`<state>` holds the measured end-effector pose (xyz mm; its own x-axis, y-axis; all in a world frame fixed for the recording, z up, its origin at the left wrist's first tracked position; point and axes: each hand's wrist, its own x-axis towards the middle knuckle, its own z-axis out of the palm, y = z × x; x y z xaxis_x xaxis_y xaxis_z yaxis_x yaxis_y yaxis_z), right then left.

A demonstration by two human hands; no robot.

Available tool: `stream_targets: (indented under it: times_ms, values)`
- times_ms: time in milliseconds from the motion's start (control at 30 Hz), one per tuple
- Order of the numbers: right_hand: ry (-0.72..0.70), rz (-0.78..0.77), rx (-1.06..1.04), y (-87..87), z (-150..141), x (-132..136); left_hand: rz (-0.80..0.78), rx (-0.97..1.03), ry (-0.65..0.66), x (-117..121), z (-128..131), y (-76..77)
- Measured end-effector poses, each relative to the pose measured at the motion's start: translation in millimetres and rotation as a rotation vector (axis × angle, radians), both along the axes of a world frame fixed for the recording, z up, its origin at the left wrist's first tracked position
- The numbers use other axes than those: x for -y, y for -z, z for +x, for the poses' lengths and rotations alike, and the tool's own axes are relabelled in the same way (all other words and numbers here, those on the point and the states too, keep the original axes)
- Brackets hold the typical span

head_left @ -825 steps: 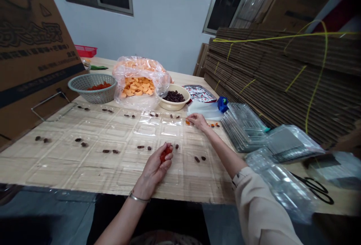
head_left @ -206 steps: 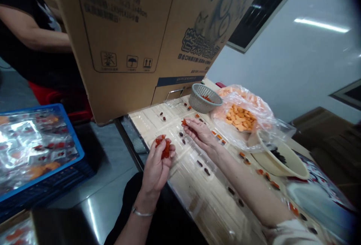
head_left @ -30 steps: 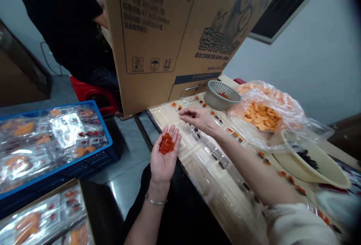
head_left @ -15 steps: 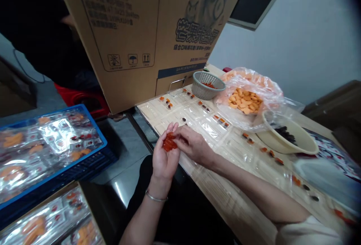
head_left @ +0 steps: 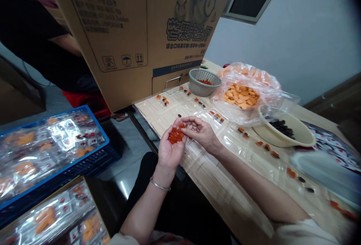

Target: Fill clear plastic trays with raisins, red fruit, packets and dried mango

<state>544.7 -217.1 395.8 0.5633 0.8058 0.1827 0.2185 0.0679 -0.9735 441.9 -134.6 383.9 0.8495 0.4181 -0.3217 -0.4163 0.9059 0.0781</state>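
My left hand (head_left: 170,153) is cupped palm up, holding a small heap of glossy red-orange gummy candies (head_left: 175,136). Thumb and fingertips of my right hand (head_left: 201,134) pinch at the heap's right edge, on one of the gummies. Both hands are over the near edge of the table. Beneath and beyond them lie clear plastic trays (head_left: 194,151) in rows. Some tray compartments hold orange and dark pieces (head_left: 217,116) in short lines. One dark piece (head_left: 179,115) lies just past my left fingertips.
A grey perforated basket (head_left: 194,87) holds more red-orange gummies. Beside it are a plastic bag of orange candies (head_left: 242,96) and a cream bowl (head_left: 303,139) of dark pieces. A large carton (head_left: 124,83) stands at the far end. Packed bags fill a blue crate (head_left: 105,134) at left. Someone sits behind the carton.
My right fingers have shifted to the heap's right edge, leaving more of the gummies in my left palm uncovered. The view has turned slightly.
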Motion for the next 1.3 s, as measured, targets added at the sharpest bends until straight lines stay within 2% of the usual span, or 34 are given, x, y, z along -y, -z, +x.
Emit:
stream_targets:
  times_ms: [233, 367, 467, 600, 767, 1100, 1300]
  values:
    - [0.089, -0.012, -0.071, 8.8, 8, 2, -0.044, 0.001, 0.018, 2, 3, 6.6]
    - [0.176, 0.023, -0.04, 16.3, 35, -10, -0.095, 0.022, 0.02, -6, -8, 7.6]
    - [0.226, -0.056, 0.091, 28.0, 70, -28, -0.102, 0.016, 0.001, -12, -20, 7.9]
    - [0.249, -0.252, 0.43, 46.4, 110, -56, -0.098, 0.015, -0.02, -19, -33, 10.6]
    - [0.222, -0.342, 0.574, 58.9, 126, -70, -0.088, 0.022, -0.025, -26, -39, 18.4]
    - [0.131, -0.446, 0.753, 57.1, 129, -83, -0.104, 0.004, 0.0, -28, -38, 21.9]
    - [0.16, -0.43, 0.807, 42.7, 126, -76, -0.103, -0.001, 0.011, -30, -39, 24.3]
